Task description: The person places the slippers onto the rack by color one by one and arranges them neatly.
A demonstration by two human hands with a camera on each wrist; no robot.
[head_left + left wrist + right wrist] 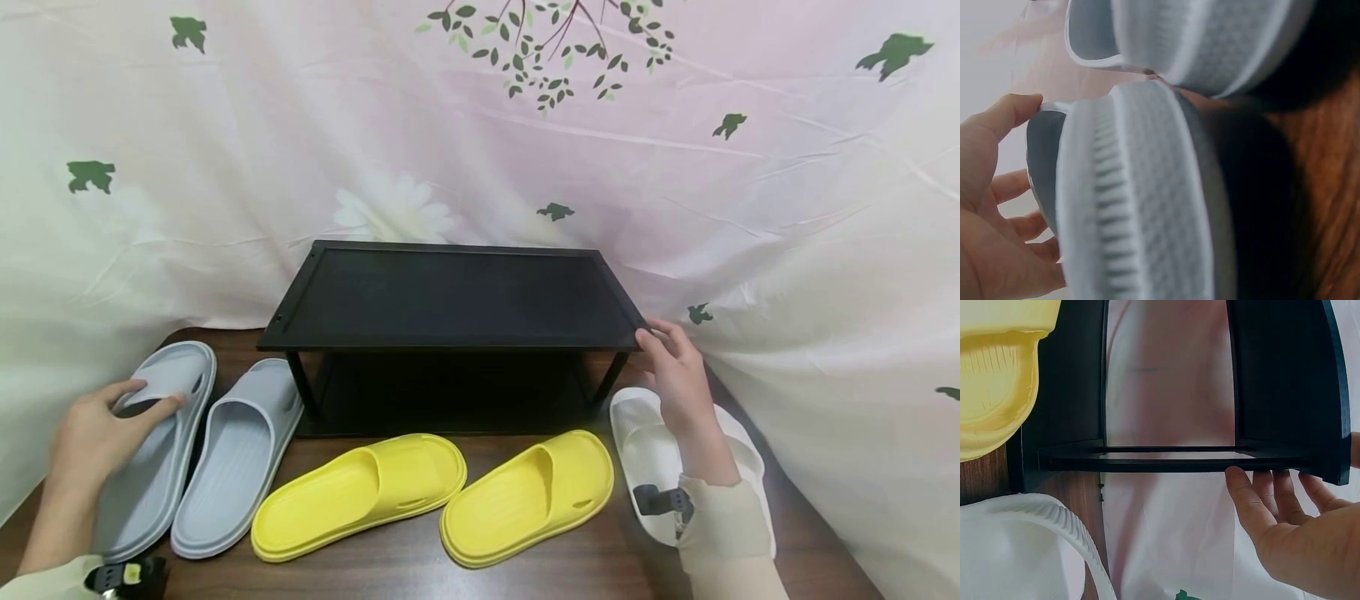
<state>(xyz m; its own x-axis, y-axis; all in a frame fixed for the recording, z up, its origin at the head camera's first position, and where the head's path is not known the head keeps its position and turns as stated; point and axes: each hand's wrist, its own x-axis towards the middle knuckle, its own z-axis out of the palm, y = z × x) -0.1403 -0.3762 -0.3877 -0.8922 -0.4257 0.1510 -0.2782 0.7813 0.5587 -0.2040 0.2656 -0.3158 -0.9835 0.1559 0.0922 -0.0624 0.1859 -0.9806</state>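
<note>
My left hand [97, 433] grips the strap of the outer grey slipper [153, 467] at the far left, thumb and forefinger at the strap's rim. In the left wrist view that slipper [1154, 187] stands side-on, partly hiding the other fingers. Its mate, a second grey slipper [232, 454], lies alongside. My right hand [678, 383] holds the front right corner of a low black two-tier rack [465, 296]. In the right wrist view, fingers curl under the upper board [1291, 381], by the side bar, with the thumb partly hidden behind it.
Two yellow slippers [360, 496] [528, 500] lie in front of the rack. A pair of white slippers [637, 417] sits at the right, partly under my right forearm. Everything stands on a brown wooden tabletop [390, 575], with a printed cloth [225, 167] hanging behind and at the sides.
</note>
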